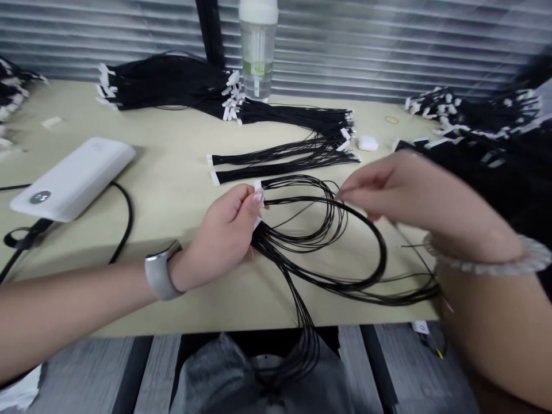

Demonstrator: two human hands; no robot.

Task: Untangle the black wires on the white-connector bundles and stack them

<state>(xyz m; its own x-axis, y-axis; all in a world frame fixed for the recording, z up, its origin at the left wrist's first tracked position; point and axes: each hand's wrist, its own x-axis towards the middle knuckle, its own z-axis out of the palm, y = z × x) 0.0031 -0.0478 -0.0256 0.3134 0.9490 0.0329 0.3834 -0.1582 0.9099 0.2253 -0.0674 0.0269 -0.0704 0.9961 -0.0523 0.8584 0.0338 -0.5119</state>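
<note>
Near the middle of the table, my left hand (pixel 228 236) pinches a white connector at the end of a black wire harness (pixel 379 253). The harness wires loop out to the right, and some hang down over the table's front edge. On the right, my right hand (pixel 383 184) has its fingers pinched together beside the loop, on thin black wires; its fingertips are slightly blurred, so how many wires it holds is unclear. Just beyond, two flat black wire harnesses (pixel 263 171) with white connectors lie side by side.
Larger bundles of black harnesses lie at the back (pixel 172 80) and at the right (pixel 478 109). A clear bottle (pixel 257 52) stands by the window blinds. A white power bank (pixel 73 178) with a black cable is at left. A small white case (pixel 367 143) sits behind my right hand.
</note>
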